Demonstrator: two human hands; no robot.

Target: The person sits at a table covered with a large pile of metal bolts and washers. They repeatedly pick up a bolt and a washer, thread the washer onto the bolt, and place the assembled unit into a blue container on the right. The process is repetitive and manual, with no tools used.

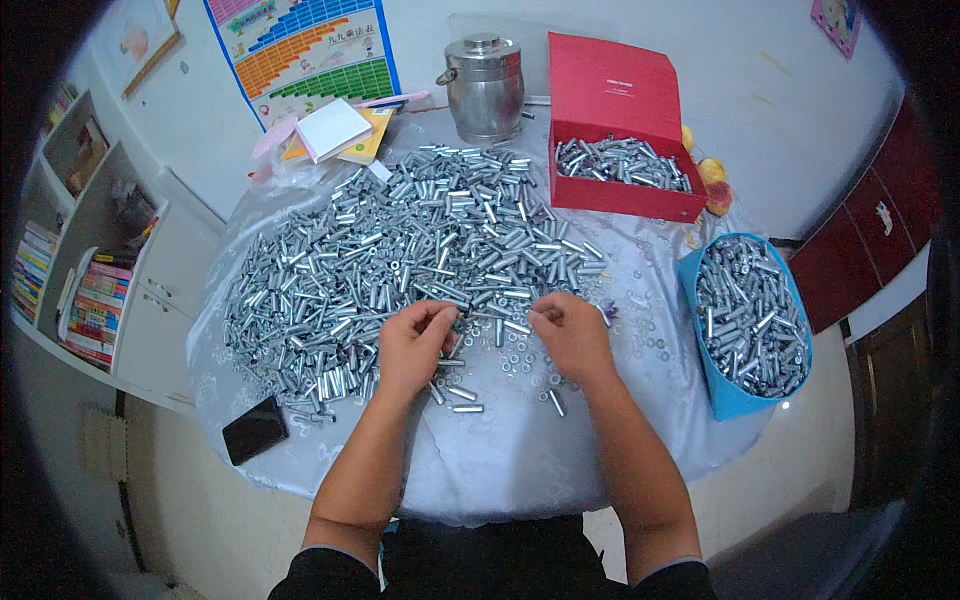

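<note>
A large heap of short silvery metal tubes (370,250) is spread over the table in front of me. My left hand (412,345) is at the heap's near edge, thumb and fingertips pinched together. Level with it, across a small gap, my right hand (573,338) is also pinched. Whatever either hand holds is too small to make out. Between and below the hands lie scattered small metal rings (515,352), like washers or nuts. A few loose tubes (466,408) rest on the cloth nearer to me.
A blue bin (708,365) full of metal pieces stands at the right edge. Behind are an open red box (625,198) with more pieces and a steel canister (485,95). A black phone (255,430) lies front left; papers (333,130) are back left on the silvery tablecloth (500,470).
</note>
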